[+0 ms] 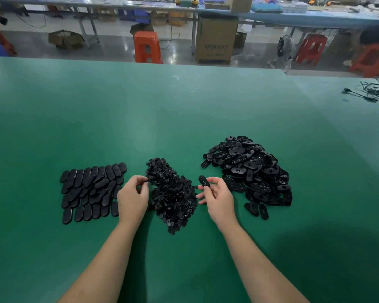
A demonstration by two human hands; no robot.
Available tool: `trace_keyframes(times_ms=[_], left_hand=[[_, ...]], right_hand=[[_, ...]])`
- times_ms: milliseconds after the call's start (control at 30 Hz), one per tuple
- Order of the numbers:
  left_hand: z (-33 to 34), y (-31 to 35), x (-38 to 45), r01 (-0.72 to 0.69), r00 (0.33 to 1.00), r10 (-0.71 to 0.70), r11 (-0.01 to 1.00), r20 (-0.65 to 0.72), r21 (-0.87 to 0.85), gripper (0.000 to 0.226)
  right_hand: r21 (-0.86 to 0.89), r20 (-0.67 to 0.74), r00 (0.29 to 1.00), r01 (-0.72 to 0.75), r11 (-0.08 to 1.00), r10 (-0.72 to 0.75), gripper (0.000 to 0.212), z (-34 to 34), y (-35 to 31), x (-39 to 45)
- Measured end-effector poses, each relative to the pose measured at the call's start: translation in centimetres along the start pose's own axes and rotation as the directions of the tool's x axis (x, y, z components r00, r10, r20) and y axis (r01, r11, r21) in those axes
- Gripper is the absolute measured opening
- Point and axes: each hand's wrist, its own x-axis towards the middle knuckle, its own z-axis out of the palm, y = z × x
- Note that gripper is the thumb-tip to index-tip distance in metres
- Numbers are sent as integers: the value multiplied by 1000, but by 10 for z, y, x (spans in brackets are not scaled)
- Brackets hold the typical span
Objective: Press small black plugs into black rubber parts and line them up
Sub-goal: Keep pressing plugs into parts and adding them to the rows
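Left hand (133, 196) pinches small plug (145, 182) at plug pile (173, 193) | right hand (217, 196) grips oval rubber part (204, 181) | lined-up rows (91, 191) left on desk (184, 110)

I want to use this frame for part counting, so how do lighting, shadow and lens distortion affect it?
Head view: soft overhead glare whitens the green table; a dark shadow covers its near right corner; wide-angle bending curves the far edge; the plug pile merges into one black mass, while the lined-up parts stay separable.

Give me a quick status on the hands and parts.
Left hand pinches a plug at the plug pile. Right hand holds a rubber part, not yet plugged. Nothing in the way.
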Motion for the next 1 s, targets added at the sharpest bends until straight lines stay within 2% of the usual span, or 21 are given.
trace_keyframes(times_ms=[133,200,300,367,633,833,1000], left_hand=[[-2,0,3,25,998,-21,997,58,-76,13],[-4,2,7,97,992,-80,979,98,-179,17],[-6,11,11,233,970,-187,892,154,-388,20],[-3,19,8,295,952,-213,836,221,-463,17],[22,54,-3,438,887,-246,718,391,-541,6],[37,75,-12,418,885,-211,752,414,-509,4],[48,83,-20,288,916,-142,883,375,-369,9]], right_hand=[[-16,-14,1000,20,1000,-20,17,0,-1,-1],[-16,-17,1000,21,1000,-21,17,1,0,-1],[-22,-19,1000,13,1000,-13,19,2,2,0],[-16,-17,1000,10,1000,-11,23,2,2,-1],[-14,-18,1000,-5,1000,5,29,2,-1,-2],[-12,-35,999,-2,1000,1,21,3,-2,-2],[10,-35,999,16,1000,-16,21,2,-2,-2]])
